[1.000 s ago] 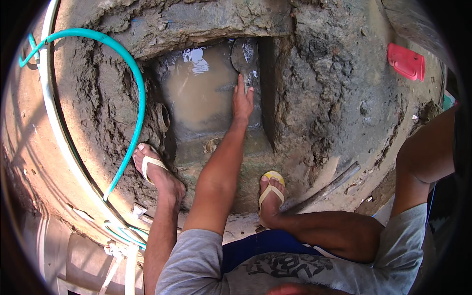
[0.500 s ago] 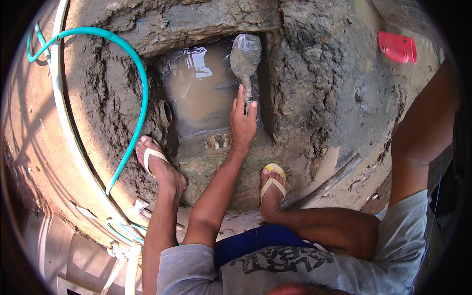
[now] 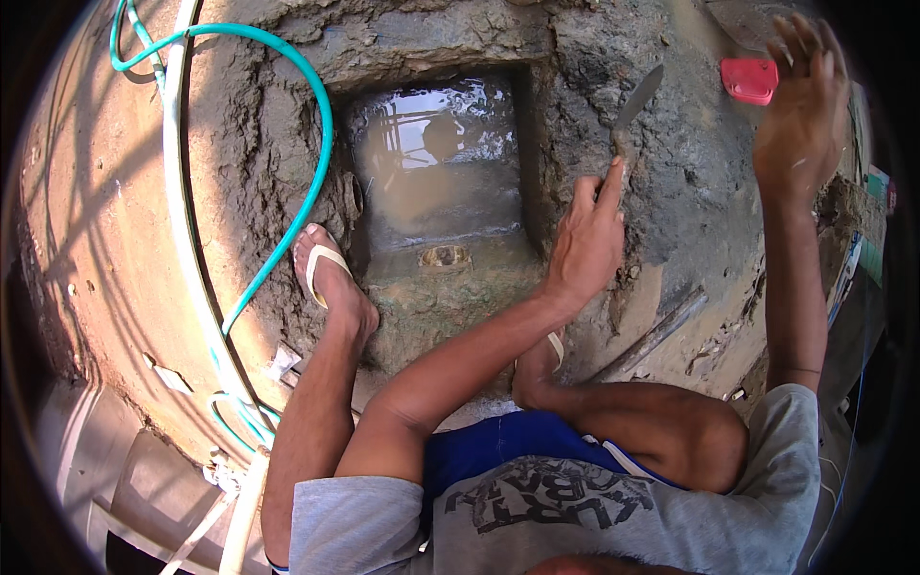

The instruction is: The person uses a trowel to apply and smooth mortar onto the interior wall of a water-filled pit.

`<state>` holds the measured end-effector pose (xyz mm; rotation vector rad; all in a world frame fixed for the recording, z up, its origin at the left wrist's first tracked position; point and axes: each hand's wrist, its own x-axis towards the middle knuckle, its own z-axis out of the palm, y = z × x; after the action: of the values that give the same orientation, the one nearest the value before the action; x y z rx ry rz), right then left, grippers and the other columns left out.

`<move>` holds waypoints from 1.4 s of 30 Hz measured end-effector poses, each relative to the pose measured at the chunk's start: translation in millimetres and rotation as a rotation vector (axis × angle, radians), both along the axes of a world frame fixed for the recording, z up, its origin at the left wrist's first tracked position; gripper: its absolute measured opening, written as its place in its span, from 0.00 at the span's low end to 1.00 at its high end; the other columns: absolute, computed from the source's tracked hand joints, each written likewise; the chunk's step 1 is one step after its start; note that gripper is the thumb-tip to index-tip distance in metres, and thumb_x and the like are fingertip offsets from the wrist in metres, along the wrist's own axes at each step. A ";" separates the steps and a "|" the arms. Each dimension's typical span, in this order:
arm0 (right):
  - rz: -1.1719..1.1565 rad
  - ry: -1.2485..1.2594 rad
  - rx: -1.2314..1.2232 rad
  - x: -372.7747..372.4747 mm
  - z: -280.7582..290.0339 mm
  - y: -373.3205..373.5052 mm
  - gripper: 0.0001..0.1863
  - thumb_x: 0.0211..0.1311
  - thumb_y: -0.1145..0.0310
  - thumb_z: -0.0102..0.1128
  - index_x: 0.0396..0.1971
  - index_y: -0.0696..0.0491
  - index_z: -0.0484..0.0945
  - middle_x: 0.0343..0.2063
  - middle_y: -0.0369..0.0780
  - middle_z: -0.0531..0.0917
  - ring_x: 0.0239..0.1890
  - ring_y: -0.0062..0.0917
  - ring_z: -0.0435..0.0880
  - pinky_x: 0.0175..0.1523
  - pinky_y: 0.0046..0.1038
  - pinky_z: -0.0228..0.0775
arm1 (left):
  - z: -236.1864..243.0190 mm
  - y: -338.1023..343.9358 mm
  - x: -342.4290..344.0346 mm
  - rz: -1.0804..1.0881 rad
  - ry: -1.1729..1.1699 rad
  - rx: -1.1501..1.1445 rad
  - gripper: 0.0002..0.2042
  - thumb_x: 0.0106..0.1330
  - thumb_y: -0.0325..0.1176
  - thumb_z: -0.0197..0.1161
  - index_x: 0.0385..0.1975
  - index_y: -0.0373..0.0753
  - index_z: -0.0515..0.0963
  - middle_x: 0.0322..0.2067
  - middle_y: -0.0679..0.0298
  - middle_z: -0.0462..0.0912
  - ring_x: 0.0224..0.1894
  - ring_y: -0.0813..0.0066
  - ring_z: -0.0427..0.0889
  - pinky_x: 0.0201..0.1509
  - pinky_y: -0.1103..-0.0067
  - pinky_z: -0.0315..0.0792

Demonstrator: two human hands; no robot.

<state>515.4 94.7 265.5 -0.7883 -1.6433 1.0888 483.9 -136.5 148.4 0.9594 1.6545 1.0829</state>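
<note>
My left hand (image 3: 589, 235) is closed around the handle of a trowel (image 3: 639, 100), its index finger stretched along the handle. The trowel's thin blade is turned nearly edge-on over the dark mud to the right of a square pit (image 3: 441, 251). Murky water (image 3: 412, 196) lies in the pit and reflects light. Raised at the upper right, my right hand (image 3: 800, 129) has its fingers apart and slightly blurred, with nothing seen in it. Close to its left is a red plastic mug (image 3: 749, 80) on the ground.
A green hose (image 3: 328, 125) loops left of the pit beside a long pale pipe (image 3: 182, 182). Round pipe openings show at the pit's near side (image 3: 445, 256) and left wall (image 3: 354, 195). A stick (image 3: 652, 335) lies at right. My sandalled feet flank the pit.
My left hand has carried the trowel from over the water rightward to the mud, turning its blade edge-on. My right hand has come into view. The red mug now lies at a different angle.
</note>
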 end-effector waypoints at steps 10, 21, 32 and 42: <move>0.475 -0.497 -1.402 -14.0 -123.1 -197.0 0.20 0.73 0.55 0.55 0.51 0.58 0.71 0.43 0.39 0.78 0.46 0.23 0.78 0.52 0.29 0.71 | 15.2 -93.0 -81.0 -0.163 0.064 -0.188 0.36 0.66 0.26 0.58 0.70 0.26 0.48 0.57 0.36 0.63 0.59 0.39 0.71 0.63 0.62 0.69; 0.203 -0.649 -1.174 -113.4 -327.1 -180.9 0.11 0.54 0.75 0.60 0.36 0.62 0.72 0.22 0.39 0.76 0.16 0.23 0.74 0.18 0.27 0.65 | 13.6 -279.7 -226.7 0.530 -0.272 -0.450 0.28 0.73 0.36 0.59 0.70 0.33 0.62 0.65 0.49 0.70 0.65 0.60 0.72 0.68 0.70 0.67; -0.026 -0.109 -1.172 -202.0 -437.7 -139.0 0.10 0.64 0.76 0.62 0.43 0.61 0.74 0.36 0.43 0.83 0.23 0.25 0.82 0.19 0.24 0.71 | -11.1 -372.5 -151.5 1.265 -0.739 -0.225 0.27 0.77 0.30 0.52 0.73 0.33 0.55 0.69 0.53 0.65 0.62 0.68 0.74 0.67 0.69 0.71; 0.050 -0.372 -1.516 -173.5 -405.0 -119.2 0.06 0.69 0.72 0.57 0.40 0.57 0.73 0.28 0.42 0.84 0.17 0.17 0.69 0.17 0.20 0.62 | -79.8 -348.7 -149.9 1.316 -0.481 -0.464 0.23 0.76 0.36 0.50 0.66 0.32 0.65 0.64 0.48 0.71 0.58 0.62 0.77 0.65 0.66 0.70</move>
<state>341.9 -24.5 -139.5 -1.9559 -0.8253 2.3120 333.9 -485.1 68.5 -0.8132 1.9157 1.4341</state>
